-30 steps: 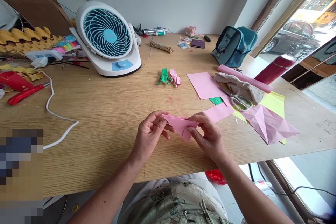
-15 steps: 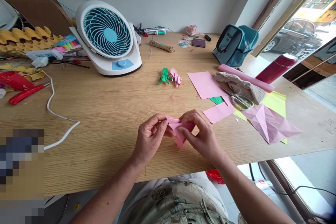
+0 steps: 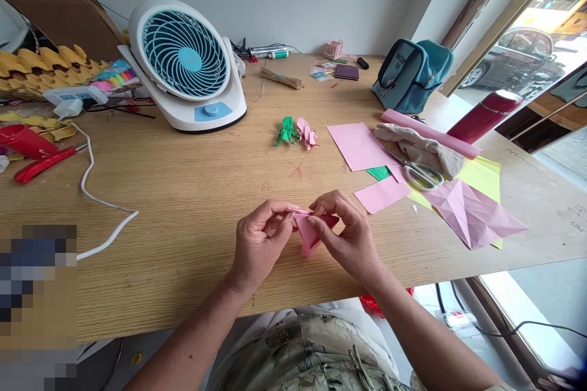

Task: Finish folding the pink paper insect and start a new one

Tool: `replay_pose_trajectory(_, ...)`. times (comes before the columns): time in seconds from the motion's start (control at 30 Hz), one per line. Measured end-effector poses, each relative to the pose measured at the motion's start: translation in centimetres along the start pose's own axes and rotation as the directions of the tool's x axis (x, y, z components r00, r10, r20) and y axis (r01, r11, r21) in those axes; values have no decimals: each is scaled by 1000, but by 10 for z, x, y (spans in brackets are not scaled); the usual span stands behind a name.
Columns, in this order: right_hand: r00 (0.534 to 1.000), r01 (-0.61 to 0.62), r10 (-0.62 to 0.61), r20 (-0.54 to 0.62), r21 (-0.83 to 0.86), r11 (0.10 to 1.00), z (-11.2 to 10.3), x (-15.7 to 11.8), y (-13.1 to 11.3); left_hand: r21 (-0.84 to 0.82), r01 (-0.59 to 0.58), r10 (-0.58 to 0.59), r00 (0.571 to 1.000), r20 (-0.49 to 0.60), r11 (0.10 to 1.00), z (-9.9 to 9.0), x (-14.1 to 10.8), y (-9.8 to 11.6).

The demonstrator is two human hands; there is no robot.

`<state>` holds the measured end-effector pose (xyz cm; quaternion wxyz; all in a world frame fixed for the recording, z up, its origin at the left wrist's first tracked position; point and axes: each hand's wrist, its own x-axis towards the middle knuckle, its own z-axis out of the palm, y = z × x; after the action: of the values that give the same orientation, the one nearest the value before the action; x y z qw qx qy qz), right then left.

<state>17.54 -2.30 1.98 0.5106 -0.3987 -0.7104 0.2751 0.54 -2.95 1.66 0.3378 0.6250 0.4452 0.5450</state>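
Observation:
Between my two hands, over the front of the table, is a small pink folded paper (image 3: 307, 232) with a point hanging downward. My left hand (image 3: 265, 238) pinches its upper left corner between thumb and fingers. On the right side, my right hand (image 3: 345, 232) grips the paper, its thumb pressed on the near face and its fingers behind. The fingers hide part of the upper folds. Farther back stand a green origami figure (image 3: 287, 131) and a pink origami figure (image 3: 306, 133), side by side.
A white fan (image 3: 186, 58) stands at the back left. On the right lie pink sheets (image 3: 355, 145), scissors (image 3: 422, 177), a grey cloth glove (image 3: 424, 149) and a creased pink paper (image 3: 472, 214). Behind them are a red flask (image 3: 486, 116) and a teal bag (image 3: 410, 76). A white cord (image 3: 110, 203) runs at left.
The folded paper has turned slightly in my hands, and its lower point has shifted left. My left hand has moved a little to the left; both hands keep their grip.

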Motion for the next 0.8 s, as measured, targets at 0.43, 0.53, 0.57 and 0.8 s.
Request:
replay_pose_trajectory(0.43, 991, 131, -131, 18, 12, 991, 1, -4, 2, -276, 262, -216, 959, 185, 925, -2, 9, -4)
replay_pose_trajectory(0.53, 986, 163, -164, 35, 34, 986, 0, -6, 2, -183, 253, -227, 962, 150, 950, 0, 7, -9)
replay_pose_trajectory(0.57, 984, 172, -173, 46, 35, 985, 1, -6, 1, -131, 241, -226, 967, 117, 962, 0, 6, -10)
replay_pose_trajectory(0.8, 995, 97, -95, 28, -101, 990, 7, -7, 3, 8, 132, -133, 988, 74, 991, 1, 3, -4)
